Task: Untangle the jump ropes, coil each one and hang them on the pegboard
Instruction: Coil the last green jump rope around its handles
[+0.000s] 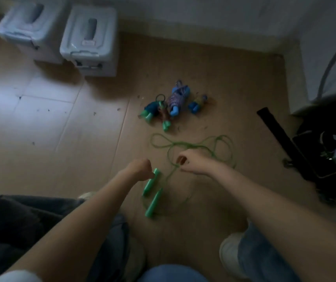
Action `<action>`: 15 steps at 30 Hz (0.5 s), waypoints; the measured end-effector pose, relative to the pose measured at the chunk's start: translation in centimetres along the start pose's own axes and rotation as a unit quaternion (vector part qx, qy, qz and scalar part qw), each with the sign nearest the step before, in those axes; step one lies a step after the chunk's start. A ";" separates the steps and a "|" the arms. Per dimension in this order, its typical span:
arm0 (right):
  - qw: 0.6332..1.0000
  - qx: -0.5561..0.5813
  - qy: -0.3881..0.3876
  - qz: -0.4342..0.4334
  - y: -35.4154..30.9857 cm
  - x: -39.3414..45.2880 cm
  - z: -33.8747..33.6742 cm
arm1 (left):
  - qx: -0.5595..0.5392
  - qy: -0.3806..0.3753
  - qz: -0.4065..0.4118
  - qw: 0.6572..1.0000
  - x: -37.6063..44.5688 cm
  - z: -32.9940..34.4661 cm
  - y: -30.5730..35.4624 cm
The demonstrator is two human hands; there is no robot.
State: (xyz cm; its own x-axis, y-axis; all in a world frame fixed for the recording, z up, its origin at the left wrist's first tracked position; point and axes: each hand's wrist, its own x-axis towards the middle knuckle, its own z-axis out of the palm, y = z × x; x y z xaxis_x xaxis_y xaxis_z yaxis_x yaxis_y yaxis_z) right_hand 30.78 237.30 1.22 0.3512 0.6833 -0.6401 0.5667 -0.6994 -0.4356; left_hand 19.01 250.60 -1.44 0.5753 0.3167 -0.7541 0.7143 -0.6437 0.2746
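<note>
Reaching down, both hands, left hand (140,166) and right hand (191,161), curl over green rope (191,146).

Motion blur softened everything. The left hand (140,166) hid its own fingers and the upper green handle's (151,182) end. Far bundled ropes (173,102) were too indistinct to separate.

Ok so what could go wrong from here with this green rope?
The green cord lies in crossing loops beyond the right hand, so pulling may tighten a knot. The left hand is at one green handle; the other handle lies loose and could drag. The pile of other ropes sits close and could snag.
</note>
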 end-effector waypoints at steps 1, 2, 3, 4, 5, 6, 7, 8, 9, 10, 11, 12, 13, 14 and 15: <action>0.998 -0.040 -0.025 -0.042 -0.4 0.7 1.9 | 0.024 -0.009 -0.011 1.000 0.4 1.5 -0.5; 0.993 -0.078 -0.046 -0.081 -0.6 1.2 3.8 | 0.036 -0.005 -0.023 0.999 0.8 2.9 -0.9; 0.986 -0.108 -0.062 -0.113 -0.8 1.5 5.6 | 0.034 0.003 -0.038 0.999 1.2 4.0 -1.2; 0.981 -0.123 -0.076 -0.133 -1.0 1.7 7.3 | 0.023 0.012 -0.049 0.998 1.5 5.0 -1.4; 0.977 -0.131 -0.086 -0.143 -1.0 1.9 8.7 | 0.014 0.022 -0.059 0.998 1.8 5.7 -1.5; 0.972 -0.151 -0.090 -0.154 -0.9 1.9 9.9 | 0.012 0.031 -0.062 0.998 2.1 6.2 -1.5; 0.966 -0.180 -0.090 -0.162 -0.7 1.9 10.7 | 0.020 0.037 -0.060 0.997 2.4 6.6 -1.6; 0.957 -0.218 -0.087 -0.168 -0.5 1.9 11.3 | 0.037 0.040 -0.052 0.997 2.7 6.9 -1.7; 0.949 -0.252 -0.088 -0.169 -0.2 2.0 11.5 | 0.053 0.040 -0.044 0.997 2.9 7.0 -1.7; 0.944 -0.271 -0.092 -0.164 0.1 2.0 11.5 | 0.061 0.038 -0.041 0.997 3.1 6.9 -1.8; 0.942 -0.282 -0.090 -0.158 0.5 2.1 11.3 | 0.059 0.037 -0.043 0.997 3.3 6.6 -1.8; 0.945 -0.281 -0.081 -0.145 1.0 2.3 10.9 | 0.046 0.040 -0.047 0.997 3.4 6.1 -1.6; 0.957 -0.257 -0.066 -0.116 1.4 2.5 10.0 | 0.018 0.048 -0.054 0.997 3.4 5.2 -1.4; 0.979 -0.190 -0.043 -0.068 1.9 2.7 8.8 | -0.026 0.060 -0.062 0.996 3.3 4.1 -1.0; 0.996 -0.083 -0.007 -0.011 2.2 2.8 7.2 | -0.083 0.073 -0.065 0.992 3.1 2.8 -0.3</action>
State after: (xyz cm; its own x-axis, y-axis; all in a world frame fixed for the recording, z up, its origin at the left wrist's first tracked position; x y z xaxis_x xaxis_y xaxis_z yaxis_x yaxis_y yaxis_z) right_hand 27.70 236.15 -6.08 0.3268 0.6942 -0.6414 0.6904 -0.6387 -0.3396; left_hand 19.46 249.88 -5.57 0.5170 0.4953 -0.6982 0.8352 -0.4705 0.2847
